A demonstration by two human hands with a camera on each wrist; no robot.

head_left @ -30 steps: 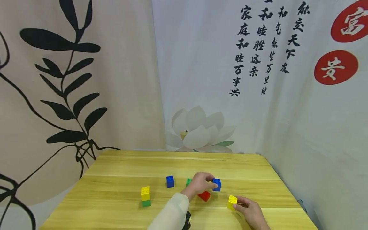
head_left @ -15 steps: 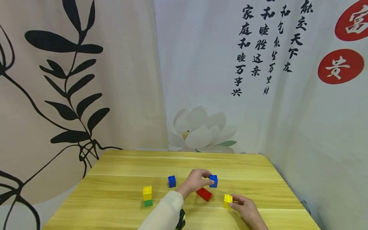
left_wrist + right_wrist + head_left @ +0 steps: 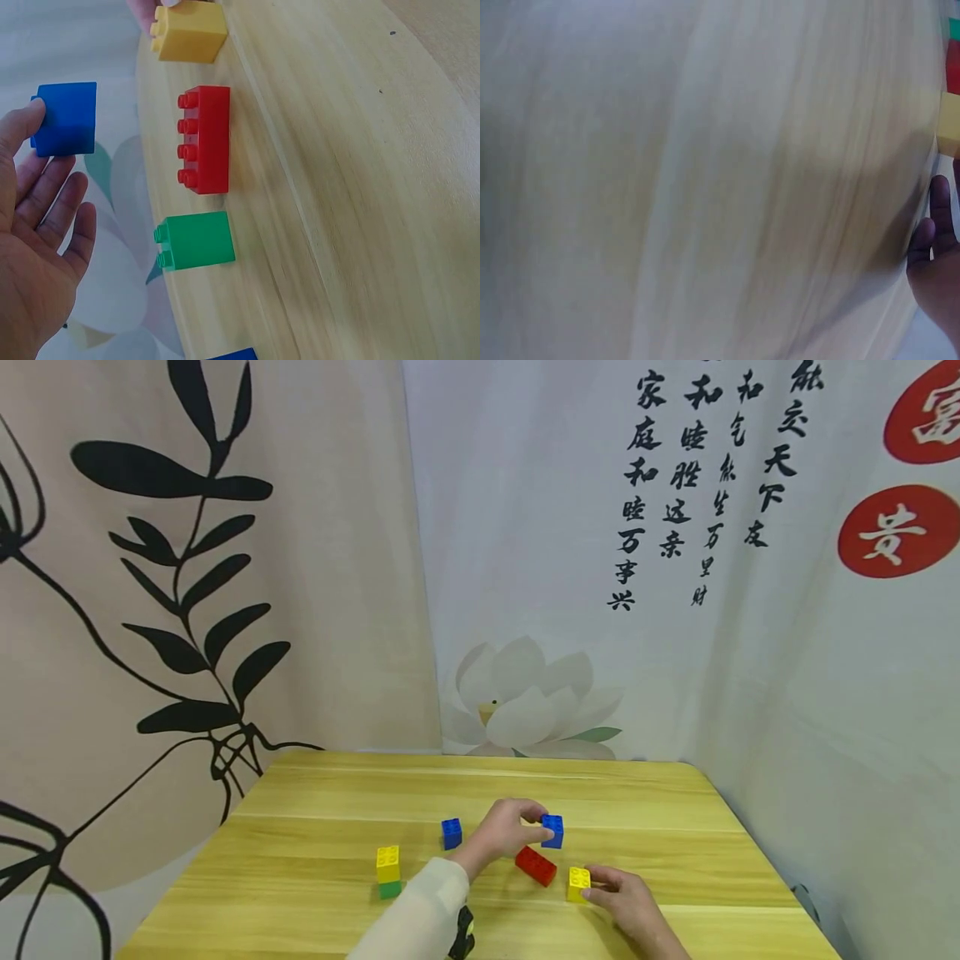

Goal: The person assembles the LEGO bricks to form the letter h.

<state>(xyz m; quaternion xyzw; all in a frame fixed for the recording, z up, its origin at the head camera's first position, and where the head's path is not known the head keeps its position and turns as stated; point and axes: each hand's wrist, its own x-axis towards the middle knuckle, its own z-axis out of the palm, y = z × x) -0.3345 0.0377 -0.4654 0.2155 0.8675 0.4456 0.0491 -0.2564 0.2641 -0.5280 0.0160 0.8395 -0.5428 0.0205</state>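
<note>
My left hand (image 3: pixel 504 831) pinches a blue toy brick (image 3: pixel 552 832) between thumb and fingers; in the left wrist view this blue brick (image 3: pixel 66 120) is raised, its studs facing left. At the right, my right hand (image 3: pixel 630 902) grips a yellow brick (image 3: pixel 578 885) by its right side. Between the two hands lies a long red brick (image 3: pixel 536 866). The left wrist view has a green brick (image 3: pixel 199 240) beside the red one, which my left hand hides in the head view. The right wrist view catches only the edge of the yellow brick (image 3: pixel 949 124) and part of my hand.
Left of my left arm, a second blue brick (image 3: pixel 452 833) sits on the wooden table (image 3: pixel 300 860). Farther left, a yellow brick (image 3: pixel 387 863) is stacked on a green one (image 3: pixel 390 890). A printed curtain (image 3: pixel 525 568) hangs behind the table's far edge.
My right hand has moved left with the yellow brick, closer to the red one. My left hand has lifted the blue brick slightly and shifted it left.
</note>
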